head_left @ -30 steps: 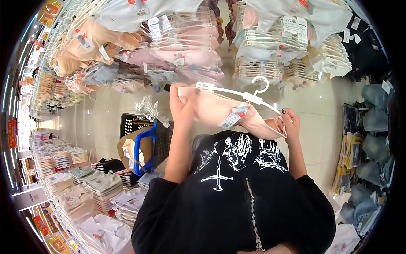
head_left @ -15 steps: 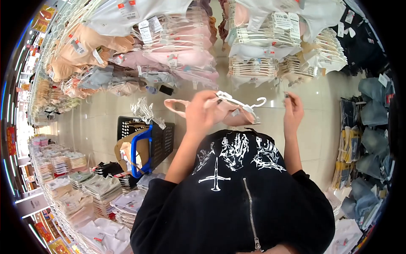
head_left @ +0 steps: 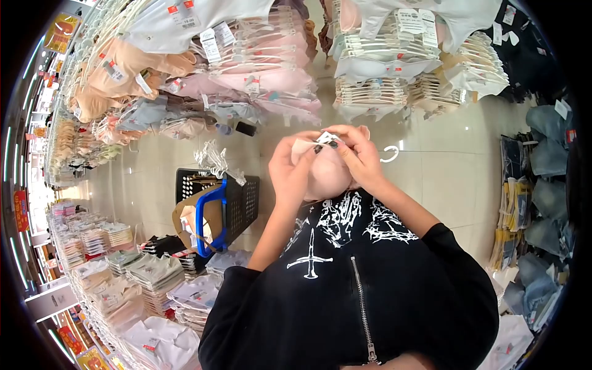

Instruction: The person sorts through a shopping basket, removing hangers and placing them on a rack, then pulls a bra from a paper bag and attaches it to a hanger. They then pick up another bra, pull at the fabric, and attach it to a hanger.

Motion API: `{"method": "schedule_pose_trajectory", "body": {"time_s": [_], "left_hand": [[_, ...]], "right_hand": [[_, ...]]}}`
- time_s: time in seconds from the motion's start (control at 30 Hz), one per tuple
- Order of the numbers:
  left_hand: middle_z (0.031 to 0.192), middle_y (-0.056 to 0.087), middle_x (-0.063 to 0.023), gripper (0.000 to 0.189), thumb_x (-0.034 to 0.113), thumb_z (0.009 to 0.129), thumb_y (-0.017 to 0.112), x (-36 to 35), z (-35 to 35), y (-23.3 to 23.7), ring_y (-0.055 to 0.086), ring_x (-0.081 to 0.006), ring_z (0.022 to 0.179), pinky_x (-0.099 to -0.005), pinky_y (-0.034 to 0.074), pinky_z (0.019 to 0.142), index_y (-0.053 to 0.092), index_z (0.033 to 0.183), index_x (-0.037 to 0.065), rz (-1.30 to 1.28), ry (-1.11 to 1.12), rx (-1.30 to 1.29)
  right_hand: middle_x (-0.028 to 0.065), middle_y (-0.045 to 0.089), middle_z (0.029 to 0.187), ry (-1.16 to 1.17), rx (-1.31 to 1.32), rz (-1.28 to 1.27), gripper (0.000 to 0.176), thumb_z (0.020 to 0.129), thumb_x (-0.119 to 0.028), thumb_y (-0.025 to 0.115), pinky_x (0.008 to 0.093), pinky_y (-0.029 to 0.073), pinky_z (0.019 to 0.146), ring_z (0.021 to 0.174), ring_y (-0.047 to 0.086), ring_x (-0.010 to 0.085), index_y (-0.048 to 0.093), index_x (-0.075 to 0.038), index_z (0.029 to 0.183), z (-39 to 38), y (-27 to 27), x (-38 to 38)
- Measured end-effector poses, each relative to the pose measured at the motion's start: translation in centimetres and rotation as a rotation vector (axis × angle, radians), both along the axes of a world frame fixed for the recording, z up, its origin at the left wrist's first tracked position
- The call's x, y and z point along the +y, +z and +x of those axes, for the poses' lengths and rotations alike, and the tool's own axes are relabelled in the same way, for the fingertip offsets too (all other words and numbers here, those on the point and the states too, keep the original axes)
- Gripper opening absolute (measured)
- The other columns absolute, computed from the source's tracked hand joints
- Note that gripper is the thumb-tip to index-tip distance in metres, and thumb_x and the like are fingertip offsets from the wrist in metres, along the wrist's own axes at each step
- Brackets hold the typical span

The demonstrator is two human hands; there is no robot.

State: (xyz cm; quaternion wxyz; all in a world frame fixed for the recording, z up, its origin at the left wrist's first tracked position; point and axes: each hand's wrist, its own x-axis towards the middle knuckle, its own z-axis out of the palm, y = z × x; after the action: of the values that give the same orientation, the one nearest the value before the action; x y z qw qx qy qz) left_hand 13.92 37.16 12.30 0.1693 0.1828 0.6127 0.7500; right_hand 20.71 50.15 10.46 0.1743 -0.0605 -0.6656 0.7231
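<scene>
A light pink bra (head_left: 328, 174) hangs in front of my chest, between my two hands. My left hand (head_left: 290, 165) pinches its upper edge beside the clip of a white hanger (head_left: 327, 138). From the other side, my right hand (head_left: 361, 157) grips the bra and hanger at the same spot, its fingertips almost touching those of my left hand. The hanger's white hook (head_left: 390, 153) sticks out to the right of my right hand. Most of the hanger bar is hidden behind my fingers.
A black basket (head_left: 242, 206) with a blue handle (head_left: 200, 216) stands at the left, white hangers (head_left: 211, 160) on its rim. Racks of pink bras (head_left: 271, 80) and white ones (head_left: 385, 74) hang ahead. Folded clothes (head_left: 145, 277) lie lower left; denim (head_left: 546, 160) hangs at right.
My right hand has moved left and closed on the bra and hanger beside my left hand. The bra has turned, with its cup now facing me.
</scene>
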Motion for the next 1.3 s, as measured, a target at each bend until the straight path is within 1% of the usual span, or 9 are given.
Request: {"method": "schedule_pose_trajectory", "body": {"time_s": [0.1, 0.2, 0.4, 0.5, 0.7, 0.8, 0.9, 1.0, 1.3], "left_hand": [[0.089, 0.059, -0.0070, 0.014, -0.007, 0.075, 0.054, -0.6, -0.6, -1.1, 0.054, -0.0149, 0.084, -0.0261, 0.043, 0.075, 0.054, 0.088, -0.001, -0.067, 0.019, 0.227], [0.082, 0.055, -0.0021, 0.008, -0.006, 0.076, 0.054, -1.2, -0.4, -2.0, 0.051, -0.0082, 0.075, -0.0197, 0.040, 0.067, 0.057, 0.082, -0.003, -0.157, 0.086, 0.109], [0.084, 0.058, -0.0060, 0.012, -0.006, 0.072, 0.058, -0.7, 0.4, -0.8, 0.054, -0.0138, 0.080, -0.0238, 0.042, 0.073, 0.059, 0.084, -0.003, -0.120, 0.039, 0.116], [0.081, 0.058, -0.0058, 0.013, -0.006, 0.072, 0.059, -0.4, 0.4, -1.0, 0.055, -0.0134, 0.079, -0.0237, 0.042, 0.072, 0.060, 0.085, -0.003, -0.139, 0.032, 0.128], [0.083, 0.060, -0.0052, 0.012, -0.005, 0.074, 0.060, 0.1, 0.9, -0.6, 0.055, -0.0114, 0.080, -0.0232, 0.043, 0.073, 0.060, 0.086, -0.003, -0.126, 0.000, 0.007], [0.085, 0.060, -0.0046, 0.012, -0.005, 0.075, 0.060, 0.5, 1.0, -0.9, 0.055, -0.0101, 0.081, -0.0226, 0.043, 0.074, 0.059, 0.087, -0.002, -0.058, -0.039, -0.035], [0.085, 0.060, -0.0043, 0.013, -0.004, 0.075, 0.060, 0.7, 1.4, -0.8, 0.055, -0.0097, 0.081, -0.0221, 0.043, 0.074, 0.059, 0.088, -0.002, -0.087, -0.079, -0.058], [0.085, 0.060, -0.0044, 0.012, -0.004, 0.075, 0.061, 1.0, 1.7, -0.6, 0.055, -0.0102, 0.081, -0.0228, 0.043, 0.074, 0.059, 0.087, -0.002, -0.059, -0.117, -0.082], [0.082, 0.059, -0.0070, 0.013, -0.004, 0.072, 0.061, 2.8, 2.1, -1.1, 0.054, -0.0139, 0.076, -0.0236, 0.042, 0.070, 0.060, 0.085, -0.002, -0.115, -0.192, 0.219]], "right_hand": [[0.0067, 0.057, 0.101, -0.015, -0.005, -0.063, 0.024, 0.085, -0.003, 0.049, 0.0232, 0.045, 0.076, 0.088, 0.055, 0.0098, 0.052, 0.001, 0.108, 0.0, -0.2, -0.3], [0.0064, 0.057, 0.100, -0.025, 0.056, 0.027, 0.024, 0.084, -0.003, 0.051, 0.0225, 0.045, 0.075, 0.087, 0.055, 0.0094, 0.052, 0.001, 0.107, 0.0, -0.3, -0.3], [0.0028, 0.058, 0.086, -0.091, 0.002, 0.041, 0.017, 0.083, -0.007, 0.054, 0.0231, 0.039, 0.073, 0.079, 0.051, 0.0104, 0.055, 0.001, 0.098, 1.1, -0.4, -0.2], [0.0020, 0.057, 0.082, -0.178, 0.045, 0.452, 0.014, 0.086, -0.009, 0.050, 0.0240, 0.035, 0.075, 0.074, 0.049, 0.0109, 0.055, 0.000, 0.095, 1.1, -1.0, 0.9], [0.0010, 0.057, 0.077, -0.166, 0.099, 0.191, 0.015, 0.089, -0.014, 0.045, 0.0233, 0.031, 0.074, 0.066, 0.049, 0.0103, 0.054, -0.003, 0.093, 1.4, -0.9, 1.0], [0.0044, 0.057, 0.082, -0.125, 0.045, 0.224, 0.018, 0.087, -0.011, 0.050, 0.0206, 0.042, 0.065, 0.072, 0.053, 0.0074, 0.053, 0.002, 0.099, 1.9, -0.8, 1.8], [0.0028, 0.057, 0.084, -0.143, 0.038, 0.356, 0.017, 0.088, -0.010, 0.048, 0.0197, 0.043, 0.065, 0.073, 0.053, 0.0068, 0.051, 0.002, 0.099, 2.5, -0.5, 2.6], [0.0010, 0.057, 0.085, -0.074, 0.093, 0.035, 0.014, 0.089, -0.009, 0.048, 0.0192, 0.043, 0.065, 0.074, 0.053, 0.0060, 0.051, 0.001, 0.098, 2.7, -0.8, 2.6], [0.0006, 0.057, 0.083, -0.189, 0.020, -0.058, 0.012, 0.088, -0.006, 0.048, 0.0182, 0.043, 0.065, 0.074, 0.053, 0.0044, 0.052, 0.001, 0.097, 5.1, -1.5, 3.4]]}}
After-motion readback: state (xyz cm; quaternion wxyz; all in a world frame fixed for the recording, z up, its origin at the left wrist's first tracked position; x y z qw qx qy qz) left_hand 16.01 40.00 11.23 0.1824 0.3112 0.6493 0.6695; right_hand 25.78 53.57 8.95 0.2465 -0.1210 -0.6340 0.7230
